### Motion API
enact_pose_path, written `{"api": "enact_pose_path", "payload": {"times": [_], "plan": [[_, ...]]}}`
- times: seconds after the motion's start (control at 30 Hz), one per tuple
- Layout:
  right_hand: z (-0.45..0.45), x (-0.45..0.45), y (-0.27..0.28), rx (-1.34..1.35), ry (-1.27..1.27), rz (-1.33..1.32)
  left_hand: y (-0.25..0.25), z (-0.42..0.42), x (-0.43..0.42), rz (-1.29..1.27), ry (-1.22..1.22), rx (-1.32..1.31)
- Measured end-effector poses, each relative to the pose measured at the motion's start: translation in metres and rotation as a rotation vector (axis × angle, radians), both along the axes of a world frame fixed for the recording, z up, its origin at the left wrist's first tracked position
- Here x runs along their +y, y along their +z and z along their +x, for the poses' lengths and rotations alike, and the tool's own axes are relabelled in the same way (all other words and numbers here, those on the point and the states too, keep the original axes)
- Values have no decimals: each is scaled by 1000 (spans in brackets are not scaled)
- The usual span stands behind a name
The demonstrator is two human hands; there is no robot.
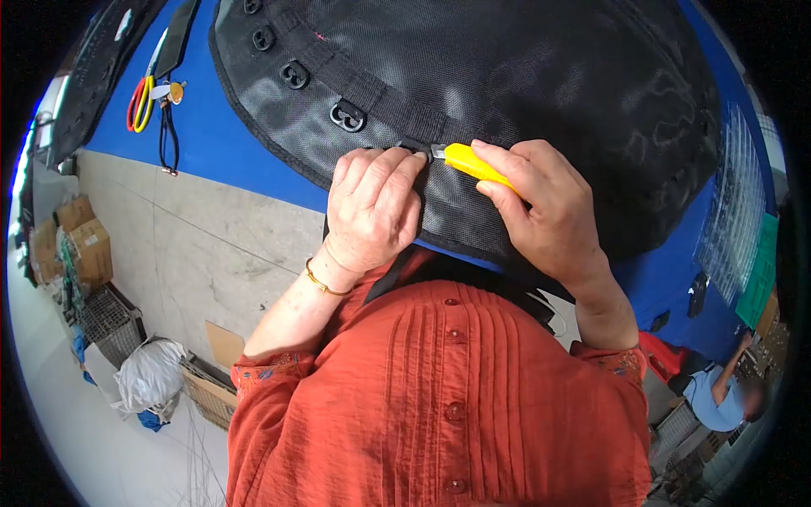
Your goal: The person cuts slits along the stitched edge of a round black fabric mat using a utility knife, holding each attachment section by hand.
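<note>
A large piece of black mesh fabric (541, 84) with a webbing strip (372, 89) lies on the blue table. Several black plastic buckles (347, 116) are fixed along the strip. My right hand (545, 203) is wrapped round a yellow utility knife (475, 163), its short blade pointing left at the webbing. Just left of the blade, my left hand (372, 198) is closed with its fingertips pressed at the strip. What those fingers pinch is hidden under them.
Scissors with red and yellow handles (140, 103) lie on the blue table (211, 152) at the left, beside a black cord loop (169, 144). Cardboard boxes (87, 245) and a white bag (150, 372) stand on the floor. Another person (718, 393) is at the lower right.
</note>
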State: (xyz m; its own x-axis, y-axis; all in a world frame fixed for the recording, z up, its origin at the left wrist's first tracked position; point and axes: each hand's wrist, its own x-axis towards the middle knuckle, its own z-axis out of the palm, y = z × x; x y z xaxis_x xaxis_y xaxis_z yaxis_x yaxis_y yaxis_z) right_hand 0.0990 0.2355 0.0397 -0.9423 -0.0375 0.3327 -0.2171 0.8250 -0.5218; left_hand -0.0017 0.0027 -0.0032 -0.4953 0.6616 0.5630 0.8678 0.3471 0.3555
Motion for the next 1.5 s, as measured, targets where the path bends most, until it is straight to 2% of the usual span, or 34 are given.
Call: {"api": "enact_pose_path", "payload": {"times": [0.23, 0.3, 0.33, 0.4, 0.53, 0.93, 1.5], "plan": [[-4, 7, 7, 53, -100, -62, 3, 1, 0, 3, 6, -23], [-4, 7, 5, 25, -103, -275, 1, 0, 1, 8, 4, -21], [-3, 5, 9, 25, -105, -275, 0, -1, 0, 12, 7, -17], [2, -3, 26, -348, -152, -529, 0, -1, 0, 12, 6, -16], [4, -5, 19, -351, -78, -401, 2, 1, 0, 6, 7, -20], [4, -7, 7, -177, 17, -293, -6, -1, 0, 5, -5, 21], [8, -15, 6, -188, -53, -201, 3, 4, 4, 42, -5, -25]]}}
